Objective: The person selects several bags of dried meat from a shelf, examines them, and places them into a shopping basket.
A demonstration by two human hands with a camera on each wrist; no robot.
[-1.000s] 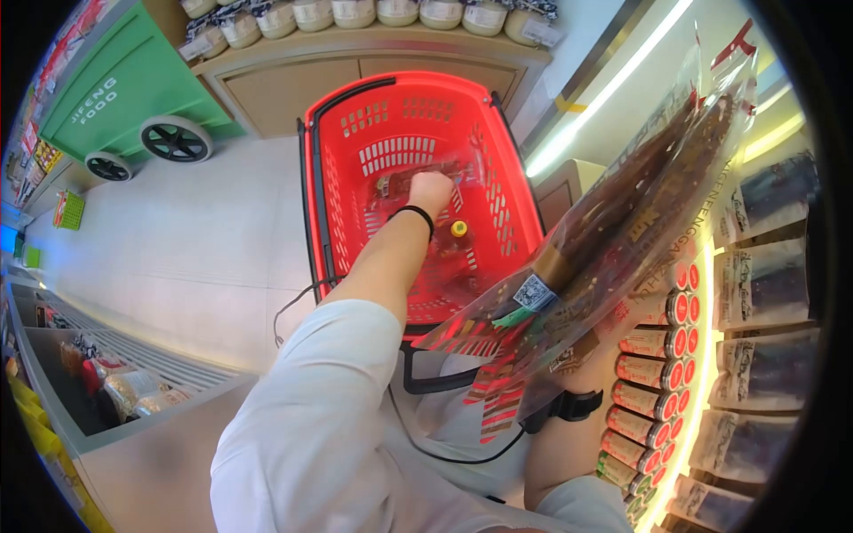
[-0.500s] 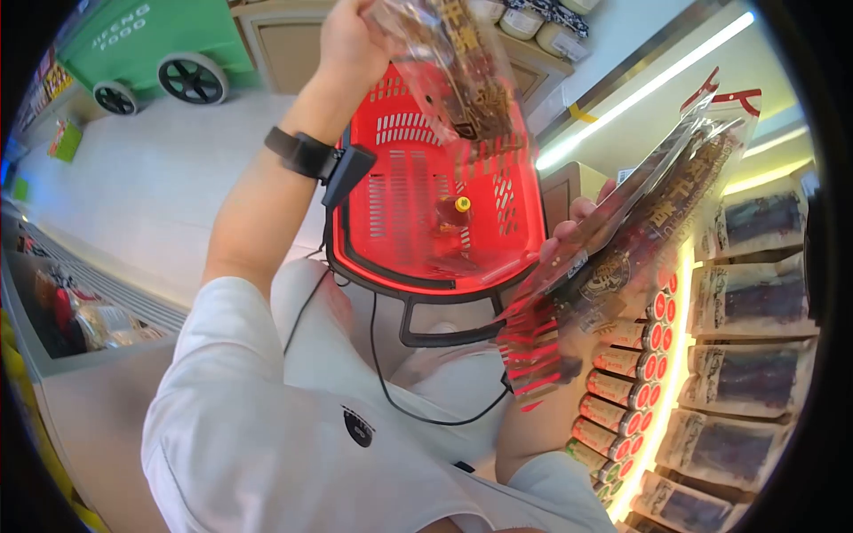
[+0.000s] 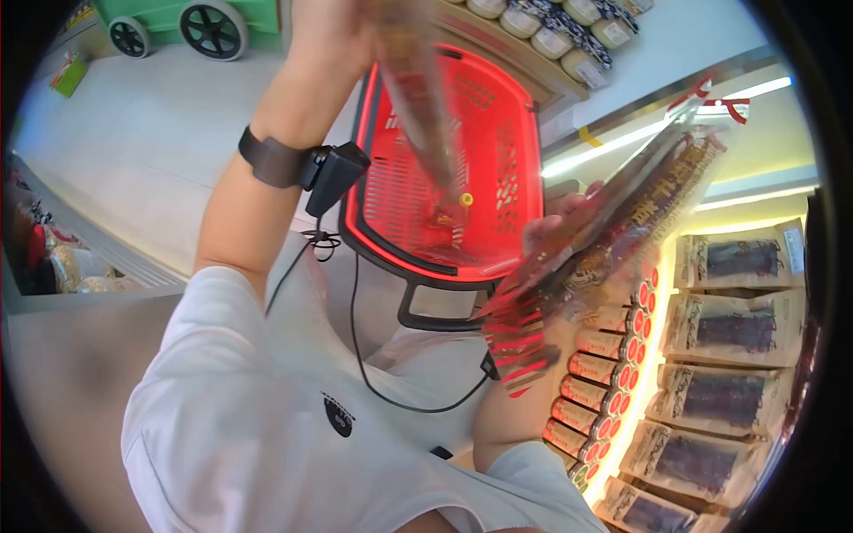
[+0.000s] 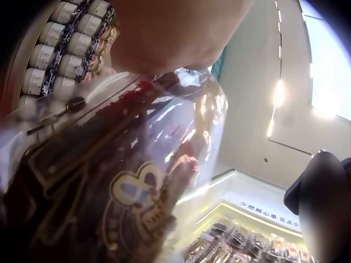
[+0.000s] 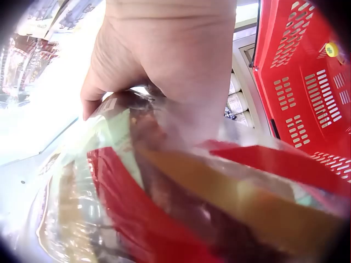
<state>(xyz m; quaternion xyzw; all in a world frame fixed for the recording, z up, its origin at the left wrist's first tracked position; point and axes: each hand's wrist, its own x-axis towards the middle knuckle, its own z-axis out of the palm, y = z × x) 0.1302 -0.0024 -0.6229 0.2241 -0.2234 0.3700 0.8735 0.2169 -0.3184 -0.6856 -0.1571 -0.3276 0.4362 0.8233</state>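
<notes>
High over the red shopping basket, my left hand grips the top of a clear plastic packet of dark brown food, blurred in the head view. The left wrist view shows this packet close up, with gold print, hanging below the hand. To the basket's right, my right hand holds dark clear-wrapped packets with red stripes at the lower end. Its fingers curl round their edge in the right wrist view. In the basket lies a bottle with a yellow cap.
Jars line a shelf behind the basket. Red-labelled cans and paper-window bags fill the lit shelves on the right. A green cart's wheel stands far left. A cable hangs across the lap.
My left hand has come up out of the basket with a packet and holds it above. The right hand's packets have shifted slightly left and lower in view.
</notes>
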